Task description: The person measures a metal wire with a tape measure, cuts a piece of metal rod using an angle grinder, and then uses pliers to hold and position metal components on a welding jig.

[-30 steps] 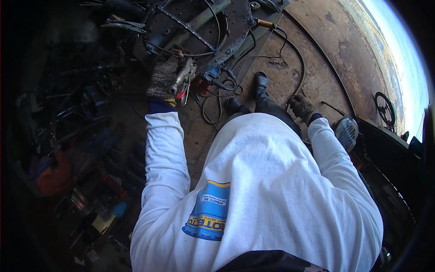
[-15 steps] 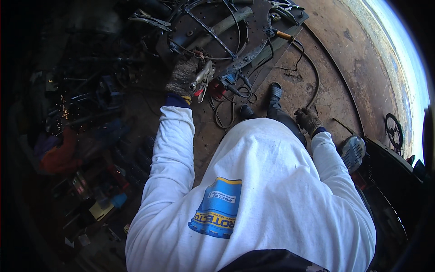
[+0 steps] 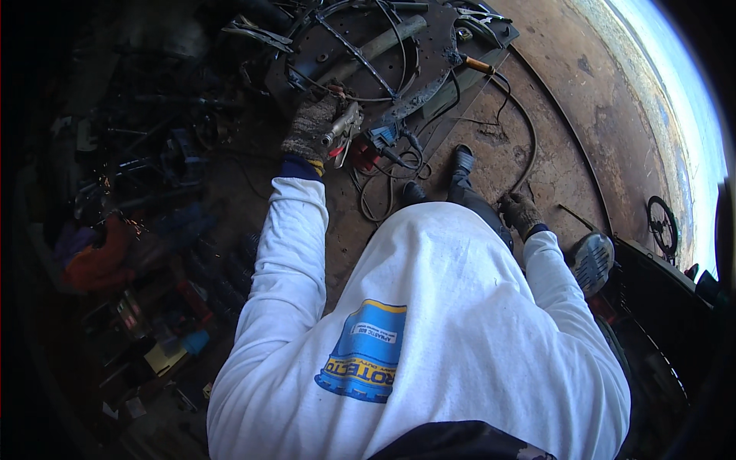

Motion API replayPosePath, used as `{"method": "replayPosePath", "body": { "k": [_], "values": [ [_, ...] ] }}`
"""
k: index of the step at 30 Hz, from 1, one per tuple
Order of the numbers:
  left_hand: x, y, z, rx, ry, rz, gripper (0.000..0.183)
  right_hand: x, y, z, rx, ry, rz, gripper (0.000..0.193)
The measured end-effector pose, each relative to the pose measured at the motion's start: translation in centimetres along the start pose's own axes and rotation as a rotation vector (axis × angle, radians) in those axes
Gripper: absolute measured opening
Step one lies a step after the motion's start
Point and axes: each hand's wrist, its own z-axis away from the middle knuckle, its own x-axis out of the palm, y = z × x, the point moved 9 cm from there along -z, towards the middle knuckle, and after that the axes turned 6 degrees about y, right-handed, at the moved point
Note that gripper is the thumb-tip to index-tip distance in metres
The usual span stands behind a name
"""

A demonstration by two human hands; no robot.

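A white long-sleeved shirt (image 3: 475,314) fills my feed from the centre down to six o'clock, a blue and yellow print on its front. Brown, dusty floor (image 3: 606,153) spreads from one to three o'clock. At twelve, near the top edge, I see a dark metal plate (image 3: 437,46) with holes; over it lies a frame of thin bent rods (image 3: 356,54), crossed by a thicker, greyish pipe (image 3: 383,40). Far off at nine, in shadow, someone in orange clothing (image 3: 100,253) is partly visible, with small sparks (image 3: 136,225) close by. The left hand (image 3: 310,126), in a grimy knitted glove, is at eleven, up against the near edge of the rods; I can't tell what its fingers grasp. At three, the right hand (image 3: 521,215), gloved too, has curled fingers; a dark cable (image 3: 533,142) leads to them, though I can't tell whether they are clenched on it. At twelve sits a blue power tool (image 3: 383,136) with a red part. Silver locking pliers (image 3: 345,126) are between it and the left glove, just beside the rods. Smallest, at one, is an orange handle (image 3: 479,67).
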Motion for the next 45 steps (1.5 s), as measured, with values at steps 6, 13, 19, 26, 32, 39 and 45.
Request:
{"method": "replayPosePath", "body": {
  "k": [6,13,19,26,32,39,45],
  "values": [
    [-0.9,-1.5,-0.8,0.020,-0.049,-0.097,0.015,0.0,-0.9,0.9,0.014,-0.018,-0.040,0.040],
    [-0.5,-1.1,-0.8,0.022,-0.029,0.157,0.012,-0.1,0.4,0.2,0.045,0.009,0.013,0.038],
    [-0.6,-1.8,-1.3,-0.097,-0.138,0.412,0.013,0.4,0.8,0.0,0.054,0.001,-0.047,0.037],
    [-0.3,-0.5,-0.8,-0.026,-0.018,0.037,0.013,0.4,1.7,0.2,0.061,0.011,-0.014,0.040],
    [-0.4,0.2,-0.4,0.044,0.017,-0.089,0.016,0.3,0.2,2.0,0.111,-0.010,-0.047,0.047],
    [-0.3,-1.5,-0.3,-0.163,-0.103,0.447,0.017,0.1,-0.8,3.1,0.150,-0.056,0.074,0.049],
    [-0.4,-1.7,-0.7,-0.041,0.069,-0.050,0.016,-0.5,3.0,0.9,0.171,-0.037,0.022,0.056]
  ]
}}
